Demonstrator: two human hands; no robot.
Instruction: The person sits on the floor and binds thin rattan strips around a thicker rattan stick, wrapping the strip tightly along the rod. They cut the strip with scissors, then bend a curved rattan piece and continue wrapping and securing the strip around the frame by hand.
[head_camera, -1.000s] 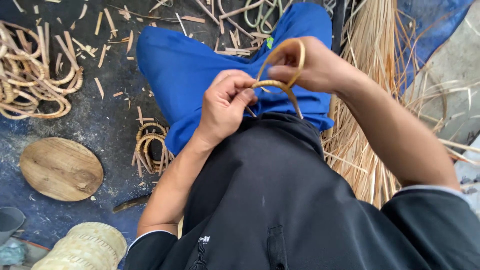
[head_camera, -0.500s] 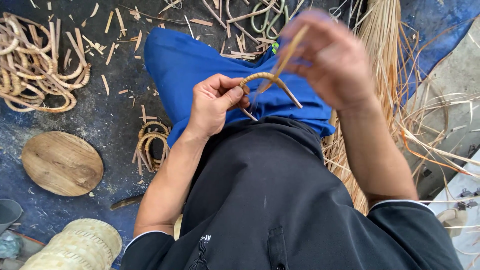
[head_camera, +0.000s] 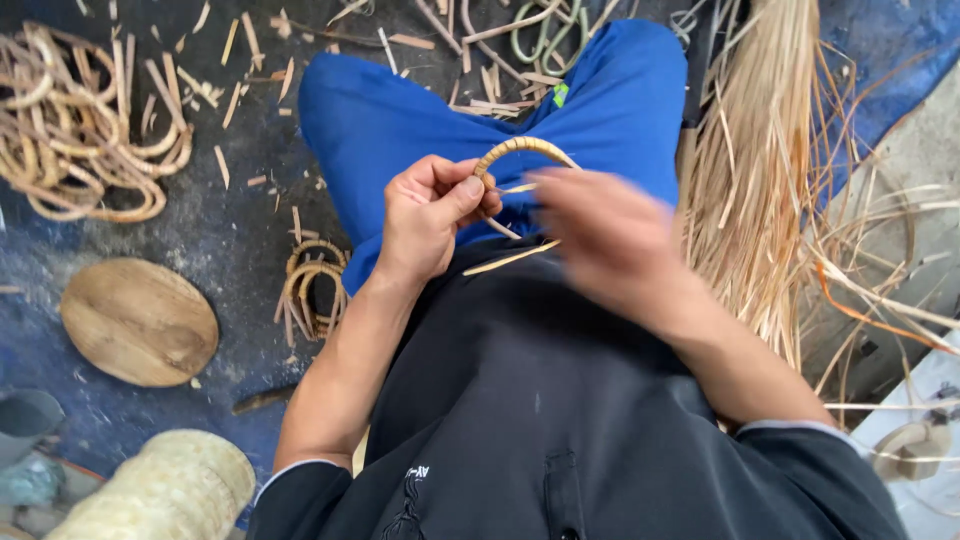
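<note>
We are pinching the cane ring (head_camera: 522, 150) in our left hand (head_camera: 432, 215).
Right hand (head_camera: 610, 240), at three o'clock, is blurring, grip untellable; the strip (head_camera: 510, 258) risks slipping.

**A:** What sort of place is this?

**B:** A handcraft workshop for cane or rattan weaving, with the work done low, over a dark floor (head_camera: 230, 240).

**A:** What shows that?

**B:** Short offcuts of cane (head_camera: 150, 85) litter the floor. A heap of bent cane loops (head_camera: 90, 150) lies at the upper left, and a smaller bundle of cane rings (head_camera: 310, 290) sits near the middle. A thick sheaf of pale straw-like fibre strips (head_camera: 750, 170) spreads along the right. A round wooden disc (head_camera: 140, 320) and a woven basket (head_camera: 170, 490) rest at the lower left.
</note>
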